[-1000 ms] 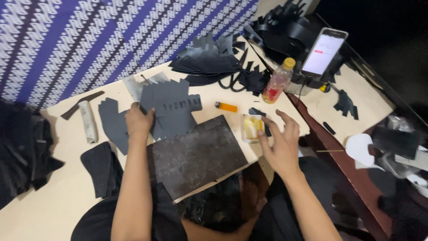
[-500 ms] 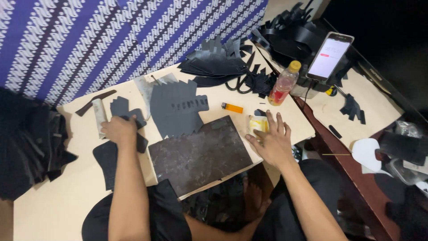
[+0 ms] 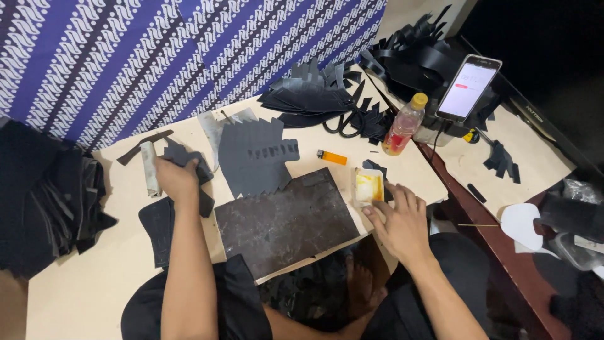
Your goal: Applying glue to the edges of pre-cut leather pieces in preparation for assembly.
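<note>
Left hand (image 3: pixel 176 179) clenched on dark leather pieces (image 3: pixel 189 160) at far left, partly hiding them; right hand (image 3: pixel 399 220) open, fingertips touching small glue tray (image 3: pixel 368 187) right of dark cutting slab (image 3: pixel 286 220).

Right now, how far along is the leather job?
Done: a fan of cut black pieces is stacked by the scissors. In hand: left hand grips a dark piece; right hand touches the glue tray. Left: the dark slab is bare.

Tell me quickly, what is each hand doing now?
Left hand: closed on a dark cut piece.
Right hand: open, fingers spread, holding nothing, fingertips at the small white tray.
</note>
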